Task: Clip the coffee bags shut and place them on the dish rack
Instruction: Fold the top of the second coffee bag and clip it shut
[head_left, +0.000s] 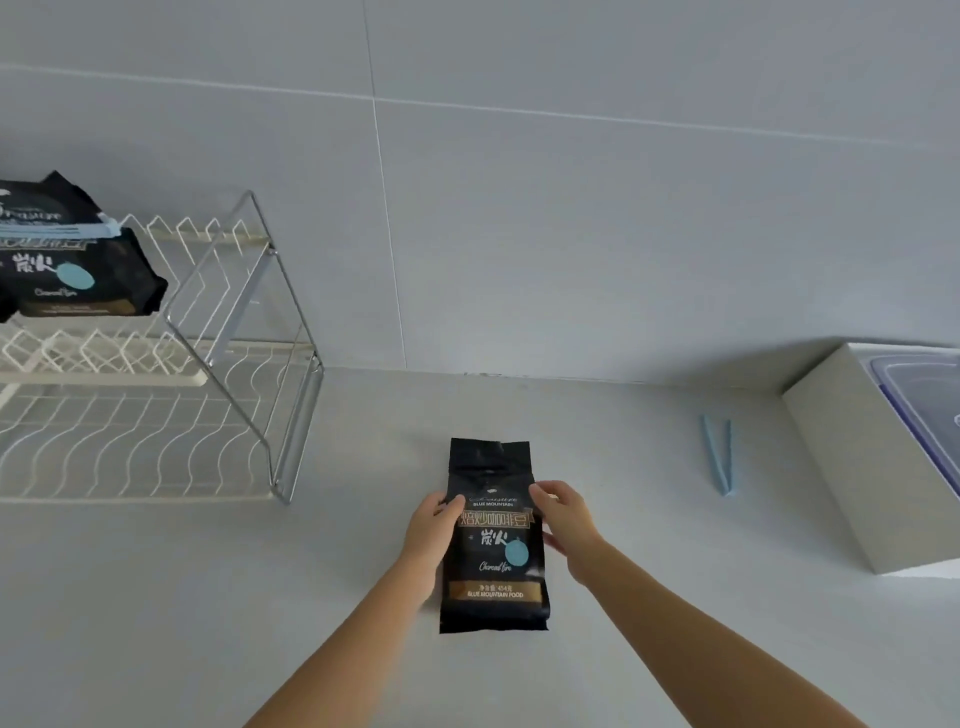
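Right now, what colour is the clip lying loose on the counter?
Light blue; the clip shows best in the head view.

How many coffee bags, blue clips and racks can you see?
Coffee bags: 2, one on the counter held between the left hand and right hand, one on the rack
Blue clips: 2, one loose, one on the racked bag
Dish racks: 1
Total: 5

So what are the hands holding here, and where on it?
Both hands, left and right, grip the black coffee bag lying on the counter, one on each side edge of its upper half.
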